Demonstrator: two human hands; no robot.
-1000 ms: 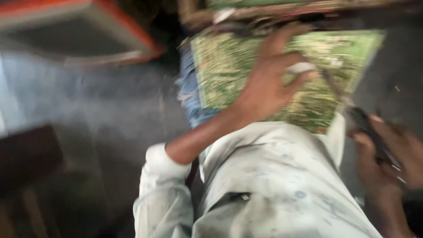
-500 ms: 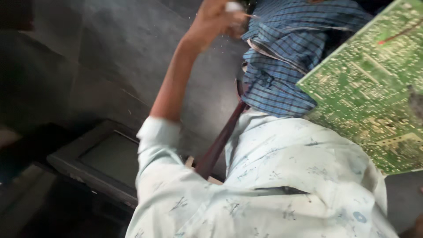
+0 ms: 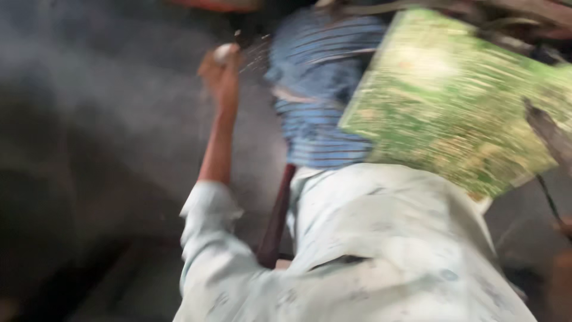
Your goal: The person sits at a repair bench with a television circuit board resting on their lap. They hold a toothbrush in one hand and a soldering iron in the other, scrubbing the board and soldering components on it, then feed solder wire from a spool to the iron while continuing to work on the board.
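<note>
The left hand (image 3: 221, 74) is raised out to the left, fingers closed around a small pale object (image 3: 225, 52); motion blur hides what it is. The green circuit board (image 3: 453, 101) is seen tilted across the blue checked cloth (image 3: 322, 89) on the lap, above the pale shirt (image 3: 369, 250). Of the right hand (image 3: 563, 229), only an edge is caught at the frame's right border, and its fingers cannot be told. Steadiness is called for, it is judged: the board is best kept braced on the lap. No container can be made out.
</note>
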